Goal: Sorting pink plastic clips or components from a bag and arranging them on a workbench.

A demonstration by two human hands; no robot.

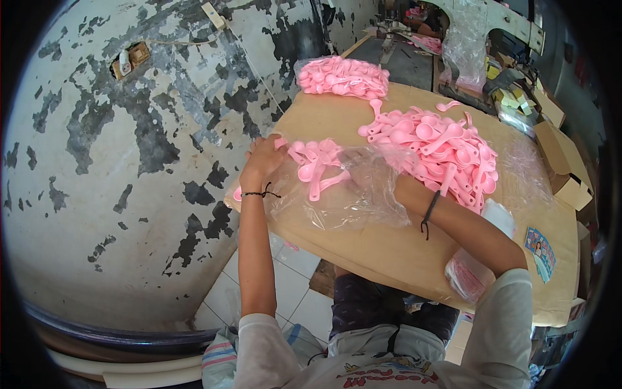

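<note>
On the brown table (363, 249), a small group of pink plastic spoons (316, 162) lies between my hands. My left hand (262, 159) is at the table's left edge, its fingers curled at a pink spoon (280, 142). A clear plastic bag (350, 207) spreads beside and partly over the small group. My right hand (405, 191) reaches into or under the bag; crumpled plastic covers its fingers, so their grip is hidden. Just beyond it rises a large heap of pink spoons (434, 142).
A filled clear bag of pink spoons (343, 78) sits at the far left corner. Near my right forearm lie a plastic packet (468, 275) and a colourful printed card (540, 253). An open cardboard box (562, 165) stands at the right. A peeling wall (142, 214) borders the left.
</note>
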